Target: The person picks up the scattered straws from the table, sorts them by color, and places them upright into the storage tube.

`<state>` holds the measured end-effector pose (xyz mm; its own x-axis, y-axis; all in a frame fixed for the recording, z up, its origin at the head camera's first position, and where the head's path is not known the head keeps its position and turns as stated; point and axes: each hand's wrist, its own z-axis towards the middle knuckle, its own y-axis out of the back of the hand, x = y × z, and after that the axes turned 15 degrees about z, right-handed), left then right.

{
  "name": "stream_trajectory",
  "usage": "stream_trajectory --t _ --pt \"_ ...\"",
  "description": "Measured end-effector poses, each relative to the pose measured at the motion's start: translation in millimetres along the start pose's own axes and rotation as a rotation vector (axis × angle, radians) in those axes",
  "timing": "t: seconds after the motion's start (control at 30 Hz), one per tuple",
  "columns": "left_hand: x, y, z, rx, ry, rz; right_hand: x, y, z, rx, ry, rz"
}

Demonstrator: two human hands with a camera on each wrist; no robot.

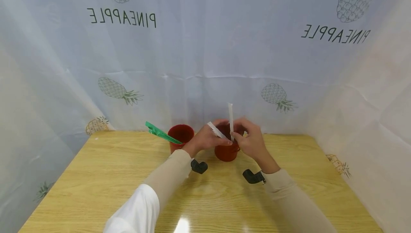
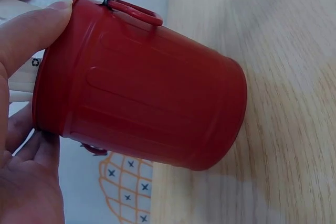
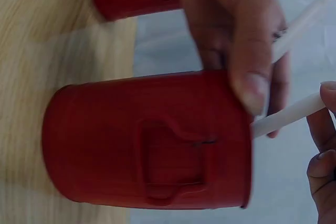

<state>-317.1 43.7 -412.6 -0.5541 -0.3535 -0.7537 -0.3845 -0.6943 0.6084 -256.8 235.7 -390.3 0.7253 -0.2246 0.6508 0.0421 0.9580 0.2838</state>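
A small red metal bucket (image 1: 226, 153) with side handles stands upright on the table. My left hand (image 1: 207, 139) holds it by the rim, thumb (image 2: 39, 35) on the outside and fingers at the far side. My right hand (image 1: 252, 141) pinches a slim white stick (image 1: 231, 117), whose lower end goes into the bucket mouth in the right wrist view. A second white stick (image 1: 216, 131) leans out of the same bucket beside the left hand. Printing with a recycling mark shows on white wrapping (image 2: 23, 77) in the left wrist view. The bucket's inside is mostly hidden by the hands.
A second red bucket (image 1: 173, 148) stands just left, partly behind the left forearm, with a green wrapped stick (image 1: 162, 133) leaning out. The wooden table (image 1: 106, 183) ends at a pineapple-print curtain (image 1: 199, 47). Black wrist cameras (image 1: 199, 167) hang under both wrists.
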Motion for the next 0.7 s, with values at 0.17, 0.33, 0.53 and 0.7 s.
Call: stream_trajectory --t 0.17,0.33,0.53,0.7 --pt "-1.9 -1.7 2.5 -0.012 -0.061 -0.011 -8 1 -4.7 0.053 0.008 -0.022" --pt "-1.9 -2.5 3.2 -0.045 -0.103 0.014 -9 2 -5.3 0.106 0.016 -0.029" --pt "-2.5 -0.7 0.5 -0.038 -0.072 0.036 -9 3 -9.3 0.146 -0.037 -0.059" --pt "-8.1 5.5 -4.2 -0.042 0.044 0.084 -11 6 -11.4 0.171 -0.071 -0.094"
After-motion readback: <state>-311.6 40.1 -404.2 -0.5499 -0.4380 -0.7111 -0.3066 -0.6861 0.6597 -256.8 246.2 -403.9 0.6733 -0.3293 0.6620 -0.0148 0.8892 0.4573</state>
